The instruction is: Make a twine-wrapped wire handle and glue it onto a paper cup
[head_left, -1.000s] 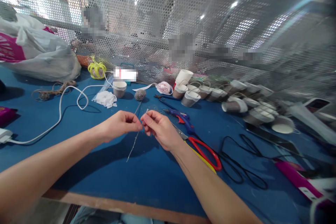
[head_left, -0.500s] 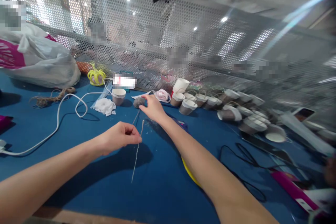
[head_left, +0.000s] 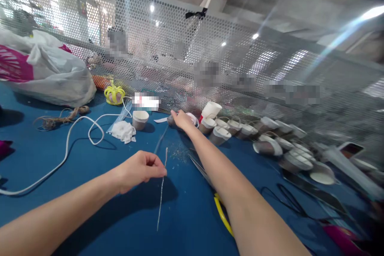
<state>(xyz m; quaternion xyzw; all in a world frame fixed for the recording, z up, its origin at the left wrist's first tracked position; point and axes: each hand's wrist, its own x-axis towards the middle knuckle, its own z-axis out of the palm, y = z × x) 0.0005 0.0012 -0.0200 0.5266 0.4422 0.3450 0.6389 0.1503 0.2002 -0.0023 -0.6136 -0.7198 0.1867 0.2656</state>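
Observation:
My left hand [head_left: 147,168] is closed in a pinch on a thin pale string [head_left: 162,196], which hangs down below the fingers with a short end standing up above. Farther back, my right hand [head_left: 182,121] has its fingers on a small ball of grey yarn [head_left: 171,120], partly hidden by the hand. A grey strand [head_left: 161,139] runs from the ball toward my left hand. Beneath my right forearm lie scissors [head_left: 222,216] with yellow handles, partly covered by the arm.
Paper cups [head_left: 220,134] with string handles crowd the back right. One lone cup [head_left: 140,120] stands near crumpled white tissue [head_left: 123,131]. A white cable [head_left: 67,140], brown twine [head_left: 61,118] and plastic bag [head_left: 60,76] lie left. Perforated metal panel [head_left: 168,48] closes the back.
My right hand and the grey yarn ball have shifted right and slightly back. More of the scissors shows beside the forearm. My left hand keeps its pinch on the string; the view has tilted slightly.

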